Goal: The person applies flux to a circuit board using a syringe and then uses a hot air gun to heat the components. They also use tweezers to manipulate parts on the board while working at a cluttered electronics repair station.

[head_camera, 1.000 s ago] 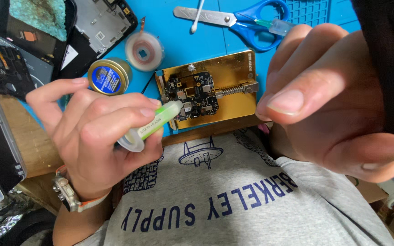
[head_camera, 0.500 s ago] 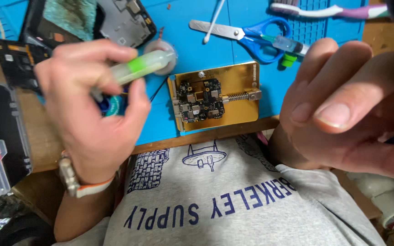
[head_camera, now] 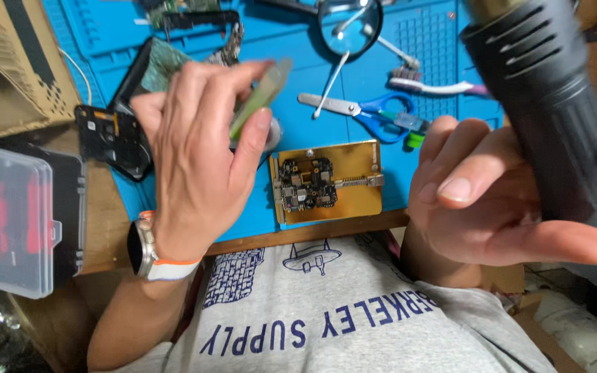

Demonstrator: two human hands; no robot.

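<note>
My left hand is raised over the blue mat and holds a pale green syringe-like tube, which points up and away from me. A watch sits on that wrist. My right hand is close to the camera, its fingers partly stretched around the handle of a thick black hot-air tool. Between the hands, a small dark circuit board is clamped in a gold metal holder at the mat's near edge.
Blue-handled scissors, a toothbrush, a cotton swab and a magnifier lie beyond the holder. Opened phone parts sit at the left. A clear plastic case and a cardboard box stand at the far left.
My left hand has lifted the green tube up and farther over the mat. The black tool has come into view in my right hand, and the view has tilted farther across the mat.
</note>
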